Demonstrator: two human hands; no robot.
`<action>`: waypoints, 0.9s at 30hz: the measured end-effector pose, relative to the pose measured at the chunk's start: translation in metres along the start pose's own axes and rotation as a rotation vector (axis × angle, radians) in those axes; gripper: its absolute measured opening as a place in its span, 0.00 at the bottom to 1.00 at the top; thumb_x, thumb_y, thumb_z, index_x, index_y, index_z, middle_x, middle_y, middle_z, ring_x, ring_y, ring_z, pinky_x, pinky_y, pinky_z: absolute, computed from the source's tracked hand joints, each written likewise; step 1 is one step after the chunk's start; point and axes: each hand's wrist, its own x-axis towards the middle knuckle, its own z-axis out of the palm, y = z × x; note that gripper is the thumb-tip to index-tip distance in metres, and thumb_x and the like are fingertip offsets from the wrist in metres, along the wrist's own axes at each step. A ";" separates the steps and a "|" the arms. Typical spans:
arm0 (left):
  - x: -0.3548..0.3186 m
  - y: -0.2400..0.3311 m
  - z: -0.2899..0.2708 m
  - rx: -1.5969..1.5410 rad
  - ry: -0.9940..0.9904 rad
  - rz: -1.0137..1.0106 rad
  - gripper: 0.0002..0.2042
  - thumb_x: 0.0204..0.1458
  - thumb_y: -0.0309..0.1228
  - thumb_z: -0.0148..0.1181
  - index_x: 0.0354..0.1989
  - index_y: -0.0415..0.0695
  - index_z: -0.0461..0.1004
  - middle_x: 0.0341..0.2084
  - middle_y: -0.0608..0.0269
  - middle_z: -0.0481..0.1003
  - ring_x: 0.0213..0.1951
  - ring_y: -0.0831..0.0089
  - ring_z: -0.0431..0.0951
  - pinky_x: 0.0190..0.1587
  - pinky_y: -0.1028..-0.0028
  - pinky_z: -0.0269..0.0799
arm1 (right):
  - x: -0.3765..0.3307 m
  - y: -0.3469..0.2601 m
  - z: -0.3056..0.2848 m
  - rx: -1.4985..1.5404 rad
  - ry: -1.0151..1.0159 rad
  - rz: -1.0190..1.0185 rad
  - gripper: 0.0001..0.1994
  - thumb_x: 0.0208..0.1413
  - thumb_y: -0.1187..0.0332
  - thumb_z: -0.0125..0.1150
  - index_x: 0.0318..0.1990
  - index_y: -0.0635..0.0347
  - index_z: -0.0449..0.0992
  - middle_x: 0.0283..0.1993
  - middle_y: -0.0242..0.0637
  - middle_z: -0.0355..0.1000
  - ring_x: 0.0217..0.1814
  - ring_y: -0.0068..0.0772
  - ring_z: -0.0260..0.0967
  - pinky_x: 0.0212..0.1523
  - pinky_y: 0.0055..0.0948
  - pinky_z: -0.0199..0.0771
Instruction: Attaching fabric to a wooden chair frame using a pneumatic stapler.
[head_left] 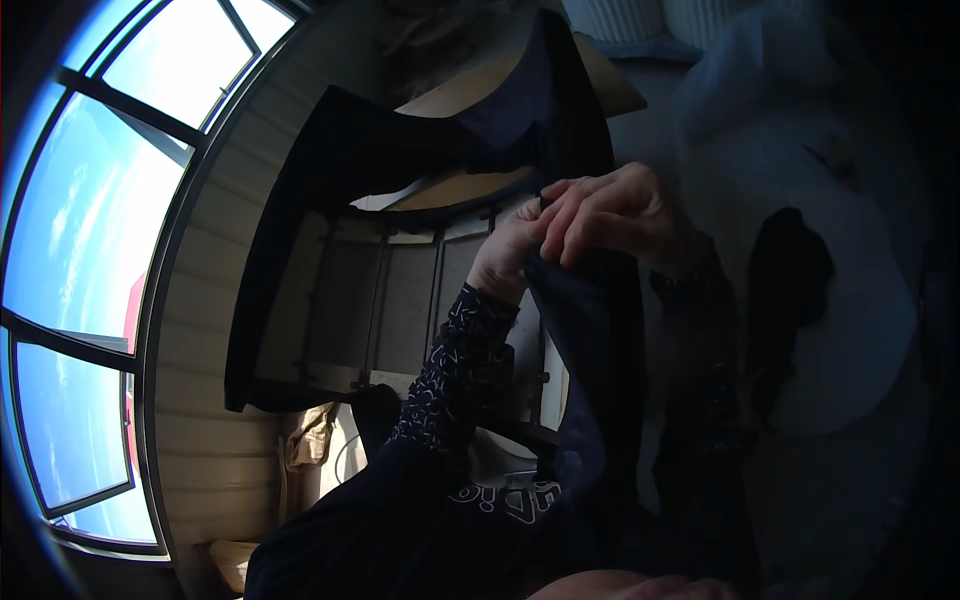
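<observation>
Both hands are raised in front of the person, close together, and they hold a dark navy garment point(400, 150) by its edge. The right hand point(610, 215) is on top, its fingers point(570, 230) curled and pinched together on the cloth. The left hand point(505, 255) sits just below and behind it, touching the same edge; its fingers are mostly hidden by the right hand and the fabric, so I cannot tell how they close. From the grip the garment spreads up and to the left as a wide hanging sheet, and one narrower part falls straight down between the forearms. Its long axis runs roughly from upper left to the hands. Behind it stands a light panelled frame point(390, 300), and a large window point(90, 230) fills the left side.
</observation>
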 end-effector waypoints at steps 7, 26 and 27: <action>0.019 -0.011 0.002 0.079 -0.013 -0.073 0.07 0.55 0.27 0.68 0.41 0.45 0.79 0.31 0.67 0.82 0.27 0.79 0.83 0.25 0.83 0.79 | -0.029 0.151 -0.053 0.849 1.078 0.068 0.25 0.70 0.49 0.46 0.56 0.65 0.73 0.53 0.43 0.77 0.64 0.35 0.69 0.63 0.36 0.70; 0.006 -0.007 -0.002 0.007 -0.088 -0.069 0.08 0.57 0.29 0.67 0.43 0.42 0.79 0.31 0.68 0.82 0.28 0.82 0.82 0.24 0.88 0.75 | -0.010 0.202 -0.057 0.517 0.794 0.271 0.27 0.70 0.47 0.46 0.62 0.60 0.66 0.59 0.43 0.71 0.67 0.37 0.65 0.67 0.40 0.65; 0.006 -0.008 -0.004 -0.034 -0.121 -0.087 0.09 0.57 0.29 0.67 0.44 0.42 0.78 0.31 0.68 0.82 0.28 0.82 0.82 0.24 0.87 0.75 | -0.011 0.201 -0.062 0.495 0.790 0.270 0.27 0.70 0.47 0.46 0.63 0.60 0.66 0.60 0.43 0.71 0.67 0.37 0.65 0.68 0.40 0.64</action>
